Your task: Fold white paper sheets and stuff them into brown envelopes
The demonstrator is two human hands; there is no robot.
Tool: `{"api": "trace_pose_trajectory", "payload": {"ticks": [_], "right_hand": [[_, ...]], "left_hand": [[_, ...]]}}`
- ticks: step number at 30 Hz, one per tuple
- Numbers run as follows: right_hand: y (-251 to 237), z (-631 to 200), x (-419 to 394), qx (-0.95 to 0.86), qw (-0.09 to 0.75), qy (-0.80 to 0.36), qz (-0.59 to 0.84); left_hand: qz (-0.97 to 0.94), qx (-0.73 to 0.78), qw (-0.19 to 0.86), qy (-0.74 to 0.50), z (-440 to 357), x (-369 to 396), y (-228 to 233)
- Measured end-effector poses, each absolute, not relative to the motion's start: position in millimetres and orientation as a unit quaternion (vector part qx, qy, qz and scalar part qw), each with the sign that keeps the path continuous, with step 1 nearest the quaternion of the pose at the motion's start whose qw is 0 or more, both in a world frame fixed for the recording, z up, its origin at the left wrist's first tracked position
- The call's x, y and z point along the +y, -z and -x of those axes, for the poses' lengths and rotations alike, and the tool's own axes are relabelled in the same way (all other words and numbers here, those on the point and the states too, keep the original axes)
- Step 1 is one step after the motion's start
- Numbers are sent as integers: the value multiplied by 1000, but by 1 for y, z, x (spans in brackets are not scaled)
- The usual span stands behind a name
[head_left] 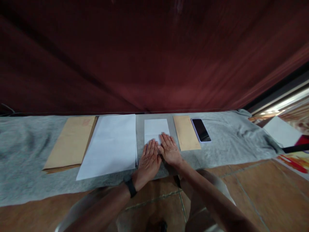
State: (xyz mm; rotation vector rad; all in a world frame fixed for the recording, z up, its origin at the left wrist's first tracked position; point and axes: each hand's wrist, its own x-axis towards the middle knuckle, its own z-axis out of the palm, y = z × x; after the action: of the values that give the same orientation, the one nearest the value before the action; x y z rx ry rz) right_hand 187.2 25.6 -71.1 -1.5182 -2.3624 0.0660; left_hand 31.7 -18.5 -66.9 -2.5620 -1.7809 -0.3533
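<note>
A small white sheet of paper (156, 126) with a crease across it lies in front of me on the grey cloth. My left hand (150, 161) rests flat on its near left part, fingers stretched forward. Beside it my right hand (170, 149) lies flat on the near right part, the thumbs close together. Both hands cover the sheet's near edge. Left of them is a stack of large white paper (111, 145). To the right lies a brown envelope (186, 132), apart from my right hand.
A stack of large brown envelopes (71, 141) lies at the far left. A phone (201, 130) with a lilac edge sits right of the small envelope. Grey cloth (231, 138) covers the bench, and a dark red curtain (149, 58) hangs behind it. Tiled floor (256, 183) shows below.
</note>
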Motion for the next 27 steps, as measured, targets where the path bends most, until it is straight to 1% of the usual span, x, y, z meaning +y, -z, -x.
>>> {"api": "trace_pose_trajectory", "payload": {"ticks": [7, 11, 16, 19, 22, 27], "right_hand": [[76, -204, 23, -817, 174, 10, 549], [76, -205, 22, -817, 175, 12, 549], [73, -201, 21, -814, 155, 9, 560], [71, -200, 21, -821, 127, 9, 556], [71, -201, 20, -826, 111, 18, 552], [71, -204, 20, -828, 135, 19, 545]], "left_hand": [[789, -599, 3, 136, -12, -19, 71], [780, -607, 4, 154, -10, -18, 64], [816, -543, -13, 197, -27, 3, 47], [837, -512, -35, 191, -44, 15, 46], [839, -513, -41, 175, -53, 19, 53], [823, -546, -16, 153, -45, 22, 65]]}}
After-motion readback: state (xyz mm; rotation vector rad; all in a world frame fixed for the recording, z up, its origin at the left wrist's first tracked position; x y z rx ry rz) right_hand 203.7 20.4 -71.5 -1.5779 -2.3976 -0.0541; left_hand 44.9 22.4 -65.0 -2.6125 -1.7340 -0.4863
